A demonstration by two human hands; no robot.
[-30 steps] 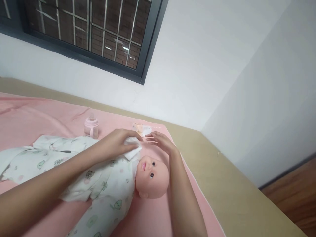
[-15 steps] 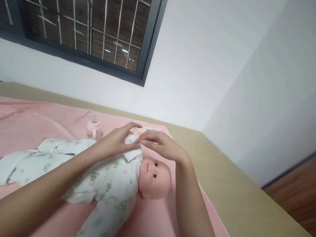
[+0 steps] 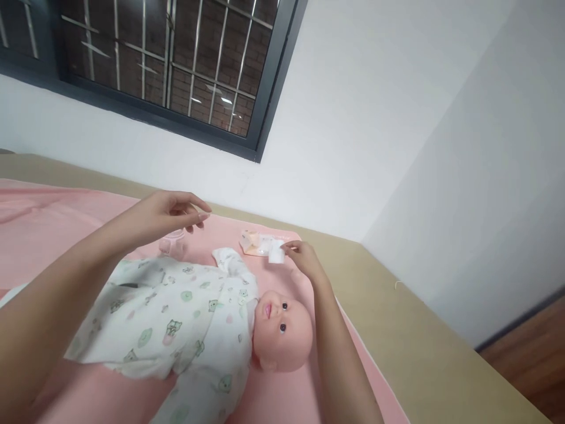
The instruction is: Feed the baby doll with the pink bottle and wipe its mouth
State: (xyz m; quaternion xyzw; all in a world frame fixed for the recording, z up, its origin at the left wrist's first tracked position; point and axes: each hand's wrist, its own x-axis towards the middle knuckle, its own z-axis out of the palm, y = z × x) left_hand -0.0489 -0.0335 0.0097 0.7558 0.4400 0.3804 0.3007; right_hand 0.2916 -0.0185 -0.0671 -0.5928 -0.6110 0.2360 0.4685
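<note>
A baby doll (image 3: 280, 324) in a white printed sleepsuit (image 3: 176, 315) lies on a pink blanket (image 3: 57, 218), head to the right. My right hand (image 3: 302, 259) pinches a small white wipe (image 3: 276, 253) just beside a wipe packet (image 3: 256, 242) beyond the doll's head. My left hand (image 3: 172, 213) hovers above the doll's body with fingers loosely curled and holds nothing. It partly hides a pink baby bottle (image 3: 173, 242).
The blanket covers a tan mattress (image 3: 397, 341) whose right edge drops to a wooden floor (image 3: 529, 365). White walls meet in a corner behind, and a barred dark-framed window (image 3: 154, 65) sits at upper left.
Both hands were together at the doll's neck on the white wipe. My right hand has carried the wipe away towards the packet, and my left hand has let go and lifted up.
</note>
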